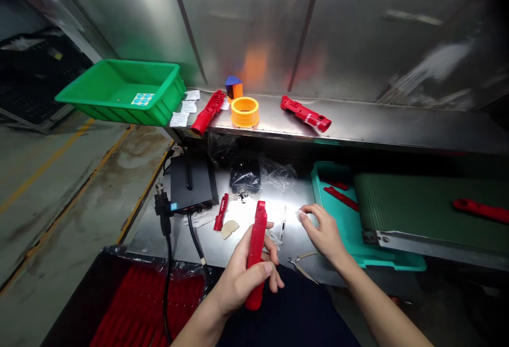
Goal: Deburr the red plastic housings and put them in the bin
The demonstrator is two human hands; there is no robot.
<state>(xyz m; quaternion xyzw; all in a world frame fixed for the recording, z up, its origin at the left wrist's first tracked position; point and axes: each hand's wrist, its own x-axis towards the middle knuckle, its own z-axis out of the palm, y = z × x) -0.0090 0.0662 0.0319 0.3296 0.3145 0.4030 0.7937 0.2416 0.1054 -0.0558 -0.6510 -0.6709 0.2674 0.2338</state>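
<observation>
Two bare hands work above a steel bench [217, 251]. The left hand [242, 278] is closed around a long red plastic housing [256, 257], which stands nearly upright in its grip. The right hand [324, 233] pinches a small whitish scrap [302, 215] between its fingertips, near a teal tray [317, 188]. Just below it lie small pliers [302, 267]. Past the left hand rest a narrow red part [221, 212] and a beige crescent piece [229, 228], with a green plastic bin [119, 92] up on the shelf beyond.
</observation>
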